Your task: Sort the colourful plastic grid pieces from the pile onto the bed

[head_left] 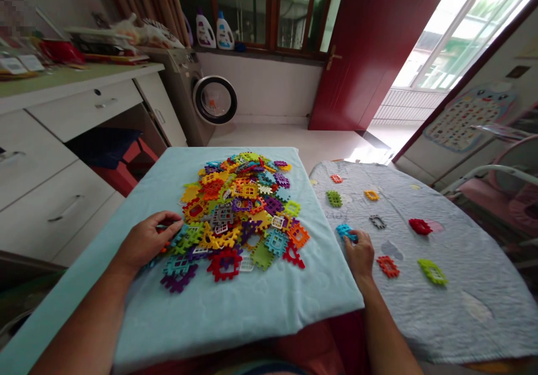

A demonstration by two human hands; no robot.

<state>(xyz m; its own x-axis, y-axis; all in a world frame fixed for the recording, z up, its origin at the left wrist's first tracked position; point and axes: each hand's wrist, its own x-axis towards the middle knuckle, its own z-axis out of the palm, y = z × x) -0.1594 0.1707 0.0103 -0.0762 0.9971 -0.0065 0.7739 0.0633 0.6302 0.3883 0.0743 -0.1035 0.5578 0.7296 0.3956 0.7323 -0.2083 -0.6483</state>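
A large heap of colourful interlocking plastic pieces lies on the light blue cloth of the table. At the heap's left edge is my left hand, fingers curled; an orange piece and a teal piece show under it, and what it grips is partly hidden. My right hand holds a blue piece between thumb and fingers at the near-left side of the grey-blue cloth. Around it on that cloth lie a green piece, a grey piece, an orange-red piece and a red piece.
On the right cloth are also a lime piece, a yellow-orange piece and a small orange-red piece. A washing machine stands behind, its round door open. White drawers are at left, a pink chair at right.
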